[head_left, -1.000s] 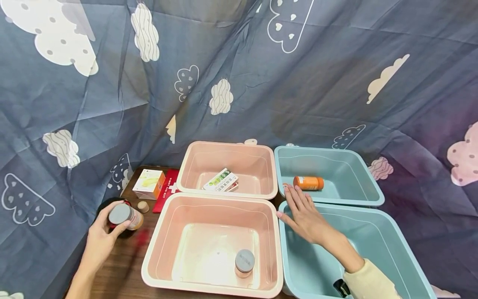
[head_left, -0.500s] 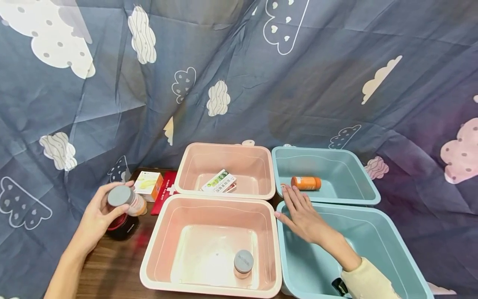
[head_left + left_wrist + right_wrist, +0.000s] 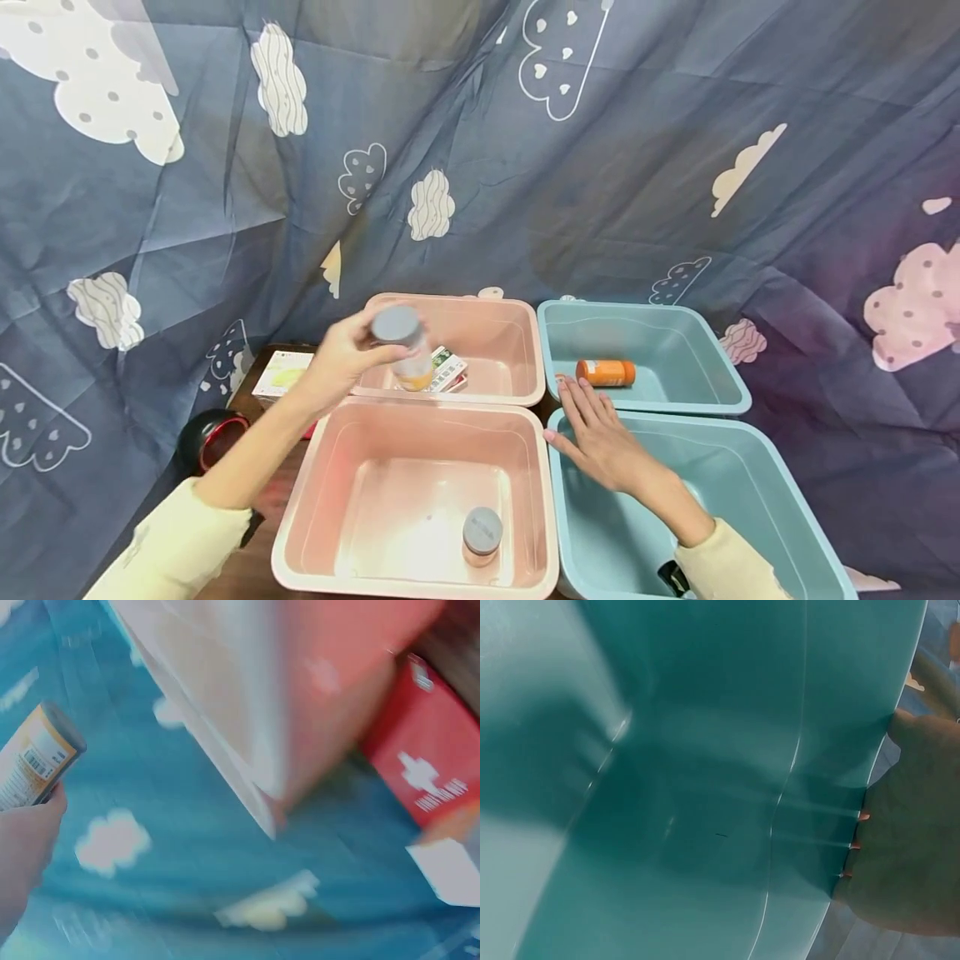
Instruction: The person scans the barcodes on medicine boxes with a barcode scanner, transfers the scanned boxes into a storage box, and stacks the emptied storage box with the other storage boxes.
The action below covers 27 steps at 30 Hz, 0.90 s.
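Observation:
My left hand [image 3: 341,362] grips a clear jar [image 3: 415,367] with a grey lid and something orange-yellow low inside. The jar is tilted and overlaps the back pink bin [image 3: 487,321], where small white boxes [image 3: 447,371] lie. In the left wrist view the jar [image 3: 36,761] shows a printed label with a barcode. My right hand [image 3: 609,450] lies with fingers straight across the rim of the front blue bin [image 3: 720,425]; its fingertips reach the back blue bin [image 3: 660,312]. The right wrist view shows the right hand [image 3: 907,840] over a bin rim.
The front pink bin [image 3: 360,500] holds another grey-lidded jar [image 3: 481,533]. An orange bottle [image 3: 606,372] lies in the back blue bin, and a dark item [image 3: 673,577] in the front one. Left stand a black-and-red round object [image 3: 213,440], a white box [image 3: 281,372] and a red first aid pouch [image 3: 424,757].
My left hand has carried the jar from the table at the left, up and rightward to the back pink bin. The black-and-red object beneath has tipped. My right hand stays in place.

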Tool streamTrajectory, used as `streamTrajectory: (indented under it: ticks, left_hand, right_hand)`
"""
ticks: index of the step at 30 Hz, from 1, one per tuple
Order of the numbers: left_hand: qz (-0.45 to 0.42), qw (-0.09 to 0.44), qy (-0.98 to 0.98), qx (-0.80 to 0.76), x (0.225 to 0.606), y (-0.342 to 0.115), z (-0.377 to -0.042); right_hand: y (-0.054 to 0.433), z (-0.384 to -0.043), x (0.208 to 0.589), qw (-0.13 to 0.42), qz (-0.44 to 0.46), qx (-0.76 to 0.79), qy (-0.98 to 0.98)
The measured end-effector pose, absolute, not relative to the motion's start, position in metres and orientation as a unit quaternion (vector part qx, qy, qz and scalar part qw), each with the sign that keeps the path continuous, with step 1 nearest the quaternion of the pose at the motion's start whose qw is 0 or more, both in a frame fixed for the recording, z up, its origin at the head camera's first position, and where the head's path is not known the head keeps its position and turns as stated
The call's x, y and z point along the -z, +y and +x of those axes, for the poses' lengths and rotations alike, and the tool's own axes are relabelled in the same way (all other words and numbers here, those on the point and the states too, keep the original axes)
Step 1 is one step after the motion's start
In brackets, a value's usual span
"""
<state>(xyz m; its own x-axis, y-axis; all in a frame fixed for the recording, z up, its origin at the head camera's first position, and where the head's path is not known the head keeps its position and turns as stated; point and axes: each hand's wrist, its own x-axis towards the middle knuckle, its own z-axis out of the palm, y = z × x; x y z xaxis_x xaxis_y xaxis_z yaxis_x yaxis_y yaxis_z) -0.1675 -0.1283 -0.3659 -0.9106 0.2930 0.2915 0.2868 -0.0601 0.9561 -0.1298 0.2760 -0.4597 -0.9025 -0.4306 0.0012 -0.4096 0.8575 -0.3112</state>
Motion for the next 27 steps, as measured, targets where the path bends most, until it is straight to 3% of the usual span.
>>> streamTrajectory:
  ticks: [10, 15, 27]
  left_hand:
    - [0.305, 0.076, 0.707, -0.634, 0.354, -0.023, -0.197]
    - [0.318, 0.083, 0.695, -0.64, 0.347, 0.008, -0.215]
    - [0.297, 0.094, 0.701, -0.641, 0.364, 0.065, -0.251]
  right_hand:
    - [0.274, -0.125, 0.456, 0.034, -0.213, 0.176, 0.96]
    - [0.271, -0.125, 0.443, 0.046, -0.218, 0.182, 0.958]
    - [0.28, -0.132, 0.455, 0.048, -0.232, 0.188, 0.953]
